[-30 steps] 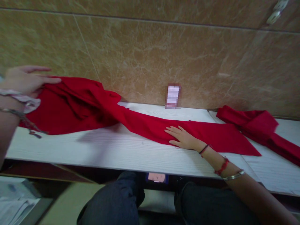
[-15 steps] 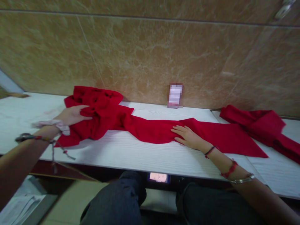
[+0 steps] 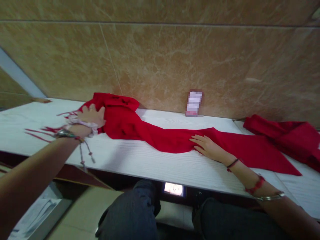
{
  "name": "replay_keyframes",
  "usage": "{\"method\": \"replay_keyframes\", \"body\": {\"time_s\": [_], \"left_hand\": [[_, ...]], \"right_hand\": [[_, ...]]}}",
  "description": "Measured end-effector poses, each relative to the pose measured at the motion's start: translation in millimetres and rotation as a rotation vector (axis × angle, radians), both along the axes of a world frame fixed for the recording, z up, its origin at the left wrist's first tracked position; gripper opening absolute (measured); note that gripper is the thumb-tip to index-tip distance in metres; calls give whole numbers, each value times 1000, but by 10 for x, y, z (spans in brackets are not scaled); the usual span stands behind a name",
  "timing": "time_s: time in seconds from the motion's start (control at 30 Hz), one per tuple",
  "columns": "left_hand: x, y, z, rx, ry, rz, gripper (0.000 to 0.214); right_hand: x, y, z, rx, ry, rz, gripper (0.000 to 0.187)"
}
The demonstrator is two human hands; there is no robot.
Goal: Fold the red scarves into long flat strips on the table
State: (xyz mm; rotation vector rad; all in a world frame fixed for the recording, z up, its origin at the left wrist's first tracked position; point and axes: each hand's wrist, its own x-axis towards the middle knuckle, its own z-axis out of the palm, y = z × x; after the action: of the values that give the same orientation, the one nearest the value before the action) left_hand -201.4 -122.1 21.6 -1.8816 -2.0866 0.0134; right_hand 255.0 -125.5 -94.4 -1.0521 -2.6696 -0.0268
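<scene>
A long red cloth stretches along the white tabletop, its left part bunched and folded, its right end tapering to a point. My left hand rests on the bunched left part with its fingers spread. Thin red strands lie to the left of that wrist; I cannot tell whether they belong to the cloth. On the middle stretch lies my right hand, flat, fingers extended and pointing left.
A second red cloth lies folded at the right, touching the wall side. Against the brown tiled wall leans a phone with a blurred screen. The white tabletop is narrow. Below its edge another lit screen shows near my knees.
My left hand has moved right and away from me over the bunched part, its fingers now spread. The left part of the cloth looks flatter. My right hand stays on the cloth.
</scene>
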Motion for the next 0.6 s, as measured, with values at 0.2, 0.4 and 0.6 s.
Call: {"method": "replay_keyframes", "body": {"time_s": [0.2, 0.4, 0.6], "left_hand": [[695, 149, -354, -216, 60, -729, 49], [1182, 257, -452, -409, -17, -931, 34], [1108, 463, -246, -261, -198, -776, 34]], "right_hand": [[-24, -80, 226, -107, 60, 8, 45], [182, -233, 437, -269, -19, 43, 65], [337, -281, 484, -312, 26, 5, 62]]}}
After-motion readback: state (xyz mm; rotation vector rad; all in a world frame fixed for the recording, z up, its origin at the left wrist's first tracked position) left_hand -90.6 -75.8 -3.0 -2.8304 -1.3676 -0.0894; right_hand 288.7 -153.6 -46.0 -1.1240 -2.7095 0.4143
